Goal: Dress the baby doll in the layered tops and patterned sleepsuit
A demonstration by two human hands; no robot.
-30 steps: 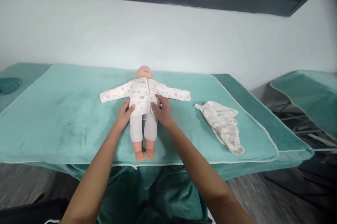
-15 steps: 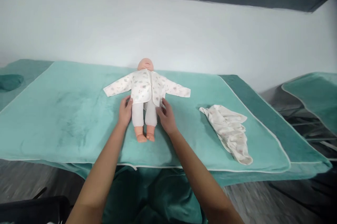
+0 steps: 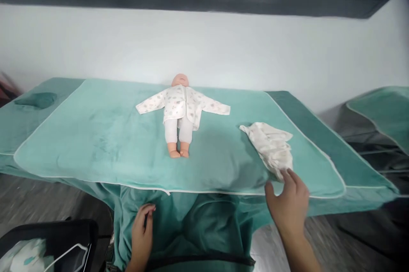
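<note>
A baby doll (image 3: 179, 112) in a white printed top and pale leggings lies on its back on a teal towel (image 3: 105, 144), arms spread. A crumpled white printed garment (image 3: 271, 146) lies to the doll's right on the same towel. My right hand (image 3: 289, 204) reaches up with fingers spread, its fingertips at the near end of that garment, holding nothing. My left hand (image 3: 142, 233) hangs low by the draped teal cloth below the table's edge, fingers loosely curled and empty.
The towel covers a table (image 3: 335, 153) against a white wall. A second towel-covered table (image 3: 383, 112) stands at the right. A dark teal folded cloth (image 3: 36, 99) lies at far left. A black bag (image 3: 47, 246) with pale cloth inside sits at bottom left.
Both hands have left the doll's waist. My left hand dropped below the table edge; my right hand moved right and down to the crumpled garment. The view pulled back.
</note>
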